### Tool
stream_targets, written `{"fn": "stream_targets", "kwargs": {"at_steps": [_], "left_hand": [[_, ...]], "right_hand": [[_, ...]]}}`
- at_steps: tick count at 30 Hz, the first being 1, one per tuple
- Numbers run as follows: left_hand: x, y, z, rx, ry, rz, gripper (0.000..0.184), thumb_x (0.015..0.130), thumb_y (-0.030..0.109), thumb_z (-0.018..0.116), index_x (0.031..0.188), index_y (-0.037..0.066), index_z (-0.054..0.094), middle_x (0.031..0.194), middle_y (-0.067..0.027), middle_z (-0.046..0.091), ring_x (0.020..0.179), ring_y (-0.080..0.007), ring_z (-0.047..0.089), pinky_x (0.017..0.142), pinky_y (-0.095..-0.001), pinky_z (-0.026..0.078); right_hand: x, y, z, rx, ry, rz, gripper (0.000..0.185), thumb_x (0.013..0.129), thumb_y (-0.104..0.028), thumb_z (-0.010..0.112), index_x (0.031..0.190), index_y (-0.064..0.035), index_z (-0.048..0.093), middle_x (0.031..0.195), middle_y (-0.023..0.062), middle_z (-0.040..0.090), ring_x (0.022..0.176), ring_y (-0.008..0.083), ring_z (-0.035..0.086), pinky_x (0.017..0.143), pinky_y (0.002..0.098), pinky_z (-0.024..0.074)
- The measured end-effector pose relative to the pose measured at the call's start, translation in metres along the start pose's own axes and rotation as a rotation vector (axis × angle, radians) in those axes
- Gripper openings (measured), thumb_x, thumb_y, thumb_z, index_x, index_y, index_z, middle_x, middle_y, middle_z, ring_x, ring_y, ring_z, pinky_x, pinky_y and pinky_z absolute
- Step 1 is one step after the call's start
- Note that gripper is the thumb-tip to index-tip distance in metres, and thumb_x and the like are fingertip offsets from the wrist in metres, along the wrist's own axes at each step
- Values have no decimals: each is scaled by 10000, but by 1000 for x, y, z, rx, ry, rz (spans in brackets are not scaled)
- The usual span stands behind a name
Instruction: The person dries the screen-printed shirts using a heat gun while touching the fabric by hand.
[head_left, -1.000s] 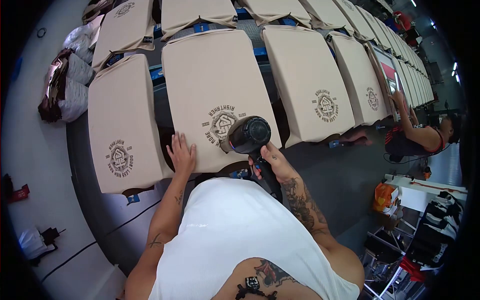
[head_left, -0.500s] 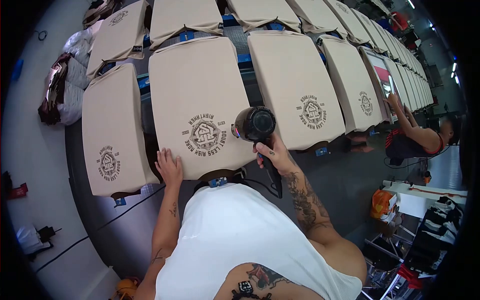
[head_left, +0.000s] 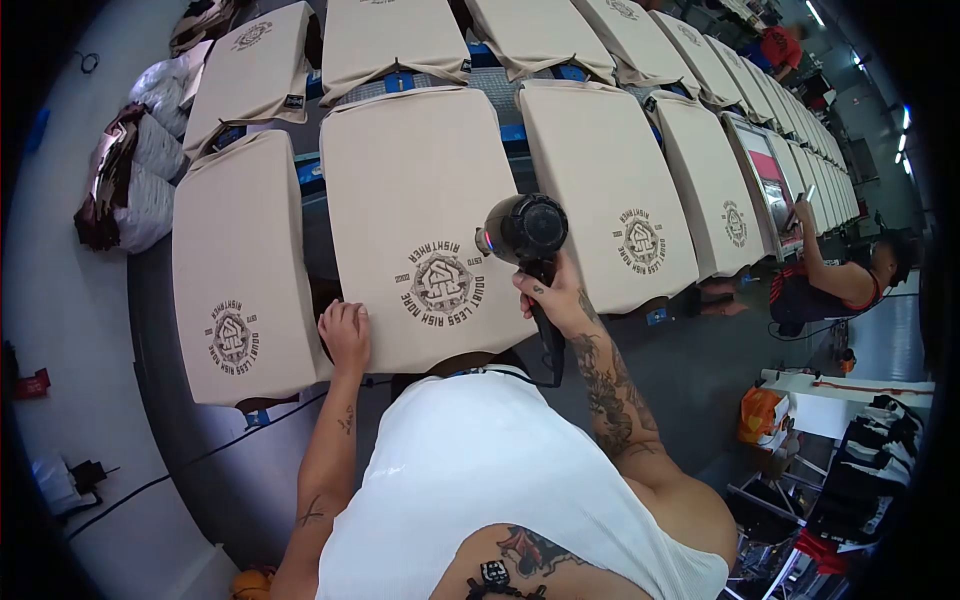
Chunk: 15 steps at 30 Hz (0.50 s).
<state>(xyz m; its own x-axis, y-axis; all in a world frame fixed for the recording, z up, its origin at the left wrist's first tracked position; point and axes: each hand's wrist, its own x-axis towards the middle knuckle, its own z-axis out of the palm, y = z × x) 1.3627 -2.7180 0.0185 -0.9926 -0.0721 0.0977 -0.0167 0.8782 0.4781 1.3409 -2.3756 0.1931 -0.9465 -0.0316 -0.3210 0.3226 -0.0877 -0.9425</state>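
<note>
My right hand [head_left: 550, 292] is wrapped round the handle of a black hair dryer [head_left: 526, 228], held above the right side of a beige shirt [head_left: 415, 170] stretched over a board. The nozzle points left, near the dark round print [head_left: 443, 286] on that shirt. At the shirt's lower left edge rests my left hand [head_left: 345, 335], with nothing visible in it and its fingers bent over the edge, slightly apart. Another printed beige shirt [head_left: 238, 240] lies on the board to the left, and one more [head_left: 605, 180] to the right.
Rows of shirt-covered boards run to the far right. A person [head_left: 835, 275] there has an arm raised beside a framed screen [head_left: 765, 175]. Plastic-wrapped bundles [head_left: 150, 160] lie at the upper left. An orange bag [head_left: 762, 415] and dark garments [head_left: 868, 465] are at the lower right.
The hair dryer has moved up and right, off the print it partly covered. My left hand has shifted slightly down and its fingers have bent. The other person's arm has moved.
</note>
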Motion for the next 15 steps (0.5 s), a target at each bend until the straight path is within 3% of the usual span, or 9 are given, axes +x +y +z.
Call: {"fn": "stream_targets", "kwargs": {"at_steps": [4,6,7,9,13,15], "left_hand": [[-6,8,4,-109,147,-1,242,934,245,553,1061,71,664,1268,-134,540,1267,-315,439,1088,-508,256],[-11,9,14,-55,237,-97,272,923,246,565,1112,69,647,1349,-165,469,1290,-322,410,1092,-504,250],[-9,12,17,-58,233,-102,272,923,246,565,1112,69,647,1349,-165,469,1290,-322,410,1092,-504,250],[-13,15,19,6,191,-53,298,916,247,570,1150,72,627,1398,-162,427,1318,-323,382,1098,-506,241],[-10,16,18,11,136,2,309,913,245,573,1165,69,613,1413,-169,412,1339,-330,364,1101,-522,233],[-8,15,19,25,113,15,305,910,245,575,1158,71,613,1419,-175,407,1354,-337,350,1101,-542,228]], "right_hand": [[23,0,27,-1,-126,6,584,868,-18,658,1344,-51,322,839,71,569,534,125,578,450,267,497],[21,-3,44,-18,-230,30,602,878,-16,647,1371,-50,302,831,72,578,573,124,591,479,270,510],[18,1,50,-11,-278,33,590,880,-20,646,1364,-44,309,833,72,581,587,123,595,489,268,514],[6,3,55,-10,-390,168,755,859,13,626,1471,-95,198,923,120,583,582,120,580,481,271,503],[-29,27,36,33,-523,205,728,862,45,607,1466,-86,222,953,101,593,656,115,591,551,261,518],[-52,21,28,-19,-450,176,708,855,42,611,1453,-74,250,959,95,595,689,109,591,568,255,516]]}}
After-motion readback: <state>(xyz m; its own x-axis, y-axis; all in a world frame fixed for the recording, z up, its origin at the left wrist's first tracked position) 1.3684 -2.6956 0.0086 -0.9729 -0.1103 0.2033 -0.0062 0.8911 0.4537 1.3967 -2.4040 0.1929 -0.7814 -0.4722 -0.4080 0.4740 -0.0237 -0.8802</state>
